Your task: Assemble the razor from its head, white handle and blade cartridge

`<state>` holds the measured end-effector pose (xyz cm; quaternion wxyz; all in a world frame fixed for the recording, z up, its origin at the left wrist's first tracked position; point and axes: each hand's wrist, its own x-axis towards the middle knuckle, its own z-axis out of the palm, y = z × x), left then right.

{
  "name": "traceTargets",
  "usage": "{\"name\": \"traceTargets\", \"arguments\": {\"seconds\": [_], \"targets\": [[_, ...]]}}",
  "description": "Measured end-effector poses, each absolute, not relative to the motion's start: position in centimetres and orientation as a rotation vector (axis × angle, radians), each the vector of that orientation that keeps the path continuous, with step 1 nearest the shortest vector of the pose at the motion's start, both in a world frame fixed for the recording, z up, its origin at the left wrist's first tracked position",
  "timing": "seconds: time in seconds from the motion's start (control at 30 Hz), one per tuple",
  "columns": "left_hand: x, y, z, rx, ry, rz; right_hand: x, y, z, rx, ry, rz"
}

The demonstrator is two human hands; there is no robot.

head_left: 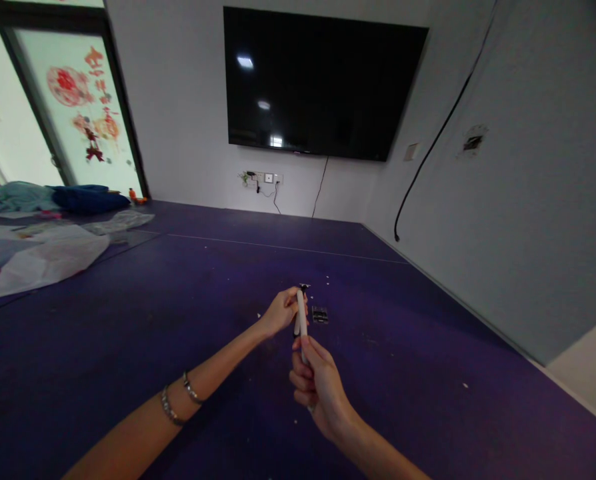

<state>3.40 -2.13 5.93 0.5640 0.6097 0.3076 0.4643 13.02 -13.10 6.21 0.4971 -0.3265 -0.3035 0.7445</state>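
Observation:
A slim white stick (pixel 302 313) with a small dark T-shaped head (pixel 305 287) is held up in front of me; its exact kind is unclear. My left hand (pixel 281 312) is closed around its upper part, just below the head. A second, shorter white bar (pixel 297 325) runs close beside the stick, partly hidden. Lower down, my right hand (pixel 318 380) grips the stick's near end between thumb and curled fingers. Just right of the stick, a small clear case (pixel 320 315) with dark contents lies on the purple floor (pixel 203 347).
White and clear plastic sheets (pixel 53 260) lie at the left, with a dark blue cloth (pixel 89 199) behind them. A black television (pixel 323 80) hangs on the far wall above sockets (pixel 268 178). At the right, a black cable (pixel 433 143) dangles along the wall. Small white scraps dot the floor.

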Motion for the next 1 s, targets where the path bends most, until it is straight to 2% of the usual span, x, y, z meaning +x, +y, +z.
{"name": "traceTargets", "arguments": {"seconds": [0.77, 1.0], "targets": [[3.3, -2.1, 5.8, 1.502, 0.736, 1.067, 14.3, -13.1, 7.2, -0.821, -0.695, 1.749], [1.7, -1.2, 7.7, 1.440, 0.774, 1.123, 16.3, -12.1, 8.8, -0.784, -0.758, 1.673]]}}
